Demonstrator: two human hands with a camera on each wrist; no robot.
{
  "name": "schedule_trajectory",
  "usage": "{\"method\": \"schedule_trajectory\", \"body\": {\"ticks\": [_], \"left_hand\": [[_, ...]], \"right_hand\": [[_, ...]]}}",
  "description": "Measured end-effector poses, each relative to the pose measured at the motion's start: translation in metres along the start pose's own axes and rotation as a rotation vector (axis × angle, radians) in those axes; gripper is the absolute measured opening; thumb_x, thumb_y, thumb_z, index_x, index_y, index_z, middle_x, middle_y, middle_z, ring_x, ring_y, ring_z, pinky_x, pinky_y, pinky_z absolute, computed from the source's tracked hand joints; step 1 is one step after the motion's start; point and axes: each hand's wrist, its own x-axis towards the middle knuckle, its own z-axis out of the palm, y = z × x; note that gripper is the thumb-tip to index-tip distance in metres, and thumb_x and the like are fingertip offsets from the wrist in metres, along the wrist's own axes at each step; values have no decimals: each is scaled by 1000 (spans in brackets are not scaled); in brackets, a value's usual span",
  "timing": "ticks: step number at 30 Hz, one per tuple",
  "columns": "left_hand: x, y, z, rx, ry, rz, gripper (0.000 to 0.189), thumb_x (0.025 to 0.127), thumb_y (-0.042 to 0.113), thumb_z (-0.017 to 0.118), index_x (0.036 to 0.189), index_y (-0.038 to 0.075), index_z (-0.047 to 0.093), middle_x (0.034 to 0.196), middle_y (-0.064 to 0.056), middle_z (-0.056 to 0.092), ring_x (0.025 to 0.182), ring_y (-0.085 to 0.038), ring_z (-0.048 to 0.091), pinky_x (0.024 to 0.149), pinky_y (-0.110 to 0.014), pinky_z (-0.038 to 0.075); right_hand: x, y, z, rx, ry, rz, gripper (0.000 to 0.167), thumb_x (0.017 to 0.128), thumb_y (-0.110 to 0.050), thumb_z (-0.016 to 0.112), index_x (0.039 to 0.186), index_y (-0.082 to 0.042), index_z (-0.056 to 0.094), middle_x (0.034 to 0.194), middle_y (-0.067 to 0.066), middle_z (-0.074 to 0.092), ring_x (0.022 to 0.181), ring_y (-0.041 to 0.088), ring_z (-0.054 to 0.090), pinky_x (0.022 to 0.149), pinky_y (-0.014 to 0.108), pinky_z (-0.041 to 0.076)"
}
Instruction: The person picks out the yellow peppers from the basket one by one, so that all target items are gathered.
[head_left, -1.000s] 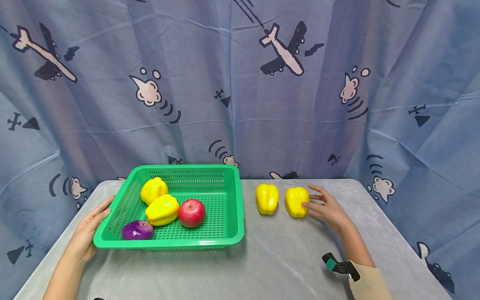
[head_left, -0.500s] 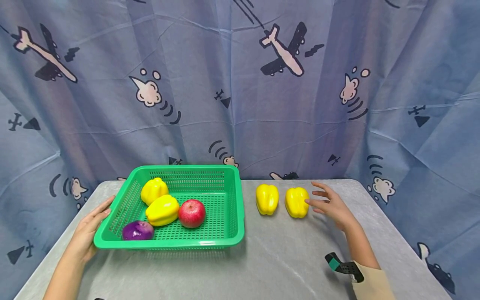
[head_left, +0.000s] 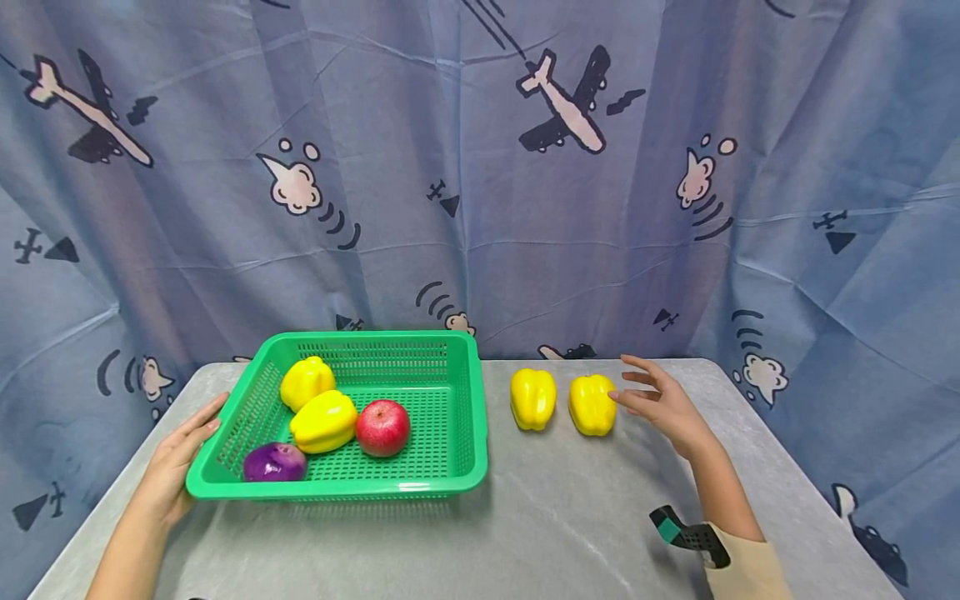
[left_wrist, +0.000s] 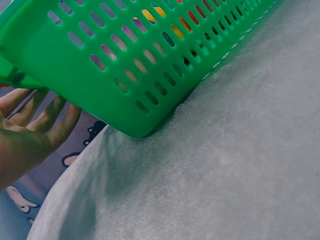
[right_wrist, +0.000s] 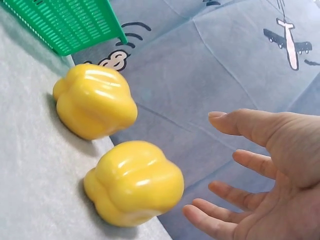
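A green plastic basket (head_left: 469, 417) stands on the left of the table. In it are two yellow bell peppers (head_left: 324, 421), a red apple (head_left: 383, 428) and a purple round vegetable or fruit (head_left: 274, 462). My left hand (head_left: 171, 471) rests along the basket's left side, its fairly straight fingers (left_wrist: 61, 125) at the wall under the rim. Two more yellow bell peppers lie right of the basket: a nearer-to-basket pepper (head_left: 533, 400) and a right pepper (head_left: 592, 406). Beside the right pepper, my right hand (right_wrist: 270, 175) hovers with fingers spread and nothing between them.
The grey table (head_left: 540, 517) ends at a blue curtain (head_left: 480, 183) printed with planes, which hangs behind it and at both sides. A black and green strap (head_left: 686, 533) sits at my right wrist over a beige sleeve (head_left: 746, 571).
My right hand has lifted and shifted slightly away from the right pepper, which stays where it was. The left hand and the basket have not moved.
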Motion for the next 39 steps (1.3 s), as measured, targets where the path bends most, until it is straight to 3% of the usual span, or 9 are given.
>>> {"method": "schedule_trajectory", "body": {"ticks": [14, 21, 29, 39], "left_hand": [[-1, 0, -1, -10, -18, -9, 56, 114, 0, 27, 142, 23, 69, 127, 2, 74, 100, -14, 76, 81, -28, 66], [1, 1, 1, 21, 29, -1, 54, 113, -1, 30, 140, 24, 71, 126, 4, 74, 99, -13, 76, 80, -27, 66], [1, 2, 1, 19, 31, 4, 53, 113, -1, 31, 137, 23, 72, 123, 2, 76, 99, -14, 77, 80, -28, 66], [1, 5, 4, 94, 76, -1, 51, 113, -1, 35, 134, 26, 73, 126, 9, 74, 101, -10, 75, 80, -25, 65]], "right_hand": [[-12, -28, 6, -25, 25, -65, 76, 104, -21, 70, 166, -6, 28, 162, 33, 35, 143, 56, 43, 114, 69, 45], [-17, -39, 10, -30, 29, -106, 73, 104, -19, 70, 165, -7, 31, 161, 31, 38, 142, 55, 45, 113, 69, 46], [-20, -47, 14, -42, 26, -149, 69, 104, -15, 69, 163, -6, 35, 159, 31, 40, 142, 55, 46, 111, 68, 48], [-23, -51, 18, -39, 11, -162, 67, 104, -14, 69, 163, -7, 36, 158, 30, 42, 141, 54, 47, 110, 67, 50]]}}
